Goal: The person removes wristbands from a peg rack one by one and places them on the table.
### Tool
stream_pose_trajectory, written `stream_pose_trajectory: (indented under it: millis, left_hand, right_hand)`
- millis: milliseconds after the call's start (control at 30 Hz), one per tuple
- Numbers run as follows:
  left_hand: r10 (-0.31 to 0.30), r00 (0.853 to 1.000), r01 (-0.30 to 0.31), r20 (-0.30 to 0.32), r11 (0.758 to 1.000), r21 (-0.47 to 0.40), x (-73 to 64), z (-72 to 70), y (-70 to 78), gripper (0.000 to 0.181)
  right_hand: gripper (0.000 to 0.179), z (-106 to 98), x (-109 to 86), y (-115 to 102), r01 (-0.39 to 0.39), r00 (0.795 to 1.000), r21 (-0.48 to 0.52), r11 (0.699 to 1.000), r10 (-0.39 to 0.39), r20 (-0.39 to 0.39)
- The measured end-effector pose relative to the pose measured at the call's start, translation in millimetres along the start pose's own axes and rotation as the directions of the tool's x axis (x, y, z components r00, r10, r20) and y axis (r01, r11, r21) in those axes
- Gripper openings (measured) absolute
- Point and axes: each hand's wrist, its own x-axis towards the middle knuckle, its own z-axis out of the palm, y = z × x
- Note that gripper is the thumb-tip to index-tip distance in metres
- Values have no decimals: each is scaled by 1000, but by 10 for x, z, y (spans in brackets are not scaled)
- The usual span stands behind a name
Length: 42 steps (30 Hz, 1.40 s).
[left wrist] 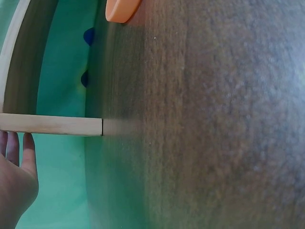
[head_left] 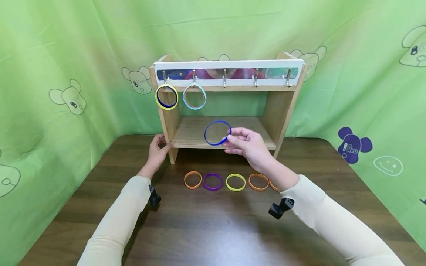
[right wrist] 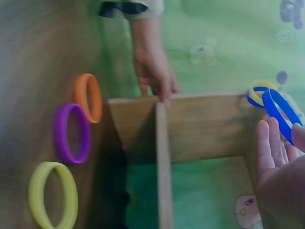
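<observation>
A thin blue wristband (head_left: 217,143) is pinched between the thumb and fingers of my right hand (head_left: 250,146), held up before the lower board of a wooden shelf rack (head_left: 283,105). In the right wrist view the same hand (right wrist: 281,176) holds the wristband near its lower edge. My left hand (head_left: 157,150) grips the rack's left side panel, thumb at the front edge and fingers on the outer side. Yellow and dark blue wristbands (head_left: 167,107) hang together on the leftmost hook. Light blue and orange wristbands (head_left: 194,108) hang on the second hook.
Three more metal hooks (head_left: 224,78) line the rack's white-framed strip. On the brown table (head_left: 199,229) lies a row of wristbands: orange (head_left: 193,187), purple (head_left: 213,188), yellow (head_left: 236,189), orange (head_left: 258,189) and another orange, partly behind the right forearm. A green curtain (head_left: 100,44) hangs behind.
</observation>
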Motion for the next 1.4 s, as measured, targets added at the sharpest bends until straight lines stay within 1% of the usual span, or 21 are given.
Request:
stream_pose_trajectory:
  millis: [100,267,333,500,567,767,933,1100,1233,1400]
  left_hand:
    - [8,1000,-8,6,1000,2,11,6,-9,38]
    - [7,1000,-7,7,1000,6,24,7,-16,38]
    - [-6,1000,6,10,1000,8,19,2,4,38]
    - [-9,1000,8,26,1000,21,-107,2,281,36]
    - [7,1000,-8,29,1000,16,-156,8,378,35]
    - [4,1000,-5,25,1000,7,-171,15,392,35]
    - [8,1000,-8,20,1000,1,-170,15,394,34]
    - [20,1000,-19,20,1000,-2,-165,10,387,34]
    - [30,999,-29,24,1000,-8,-161,7,365,35]
    - [32,999,-31,23,999,-15,-163,11,360,35]
  right_hand:
    - [14,5,-83,118,-31,999,-43,999,31,11]
    - [27,59,-214,298,-88,996,-90,992,90,20]
    - [30,83,-252,365,-102,994,-99,990,105,28]
    - [30,146,-325,530,-129,990,-102,986,133,40]
    - [33,171,-351,597,-139,989,-99,985,144,42]
    - [34,228,-420,769,-152,985,-88,984,159,72]
    - [36,294,-467,908,-195,976,-77,978,201,84]
    - [37,373,-515,1033,-240,962,-111,964,252,106]
    - [38,419,-546,1100,-261,953,-140,955,278,121]
    - [37,448,-572,1157,-288,944,-144,947,306,122]
